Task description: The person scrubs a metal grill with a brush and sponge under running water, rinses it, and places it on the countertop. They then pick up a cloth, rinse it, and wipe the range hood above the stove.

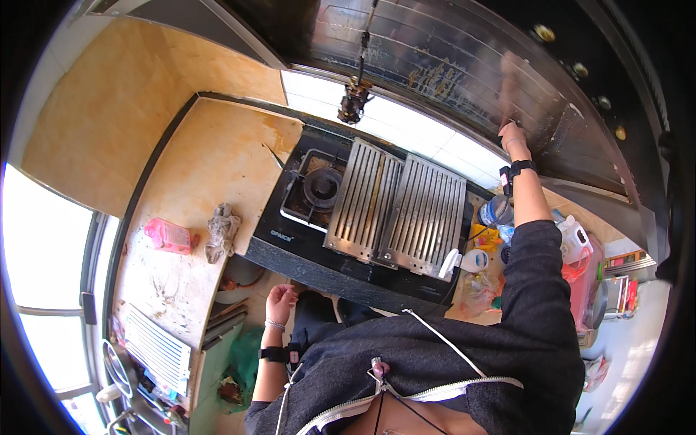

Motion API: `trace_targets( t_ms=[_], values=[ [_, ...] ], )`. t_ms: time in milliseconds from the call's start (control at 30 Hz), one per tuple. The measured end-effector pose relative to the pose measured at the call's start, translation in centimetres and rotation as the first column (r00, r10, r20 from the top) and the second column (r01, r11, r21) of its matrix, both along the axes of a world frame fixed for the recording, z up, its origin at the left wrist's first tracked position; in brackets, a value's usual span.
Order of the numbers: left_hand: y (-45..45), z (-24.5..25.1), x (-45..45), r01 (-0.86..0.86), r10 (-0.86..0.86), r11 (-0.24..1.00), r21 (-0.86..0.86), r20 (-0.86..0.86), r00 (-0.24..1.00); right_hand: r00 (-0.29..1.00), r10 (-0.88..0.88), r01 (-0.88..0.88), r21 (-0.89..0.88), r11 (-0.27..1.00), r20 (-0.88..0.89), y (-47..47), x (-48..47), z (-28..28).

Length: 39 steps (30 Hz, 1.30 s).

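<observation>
My right hand (513, 136) is raised to the dark, stained inner surface of the range hood (451, 65), at its lower right edge. Its fingertips are hard to make out, so I cannot see whether it grips anything. Lower down, my left hand (281, 304) hangs in front of the counter's edge, fingers loosely curled with nothing visible in them. Two slotted metal filter panels (365, 198) (426, 215) lie side by side on the black gas stove (304, 242), covering its right part. The left burner (323, 187) is uncovered.
A greasy metal fitting (354, 103) hangs from the hood on a cord. Left on the counter are a pink bottle (168, 236) and a crumpled rag (222, 231). A white spray bottle (472, 261), a blue tub (495, 210) and plastic bags crowd the right side. A slatted white panel (157, 348) lies lower left.
</observation>
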<state>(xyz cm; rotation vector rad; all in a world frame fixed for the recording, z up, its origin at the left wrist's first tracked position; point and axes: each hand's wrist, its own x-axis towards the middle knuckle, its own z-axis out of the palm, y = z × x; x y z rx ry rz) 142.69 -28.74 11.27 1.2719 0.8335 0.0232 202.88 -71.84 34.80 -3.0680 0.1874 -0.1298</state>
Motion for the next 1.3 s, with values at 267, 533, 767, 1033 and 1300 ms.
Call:
trace_targets(
  t_ms=[267,533,767,1033,1300],
  values=[
    [6.9,0.4,-0.1,-0.077,0.078,0.997,-0.014,0.023,0.997,0.827,0.53,-0.561,0.216,0.799,0.185,12.6,-0.5,-0.6],
    [11.5,0.4,-3.0,-0.168,0.168,0.985,0.034,-0.001,0.986,0.668,0.687,-0.71,0.522,0.473,0.287,29.0,-1.1,-0.6],
    [13.3,-1.1,-6.2,-0.323,0.322,0.946,-0.017,-0.053,0.945,0.902,0.409,-0.414,-0.007,0.91,-0.135,26.1,-2.9,3.2],
    [12.7,-2.1,-5.5,-0.352,0.344,0.934,-0.06,-0.103,0.933,0.866,0.43,-0.455,-0.045,0.889,-0.255,32.4,-0.4,0.9],
    [11.9,-2.5,-6.1,-0.355,0.348,0.934,-0.046,-0.111,0.931,0.606,0.733,-0.248,0.803,0.543,-0.309,40.7,0.7,1.6]
  ],
)
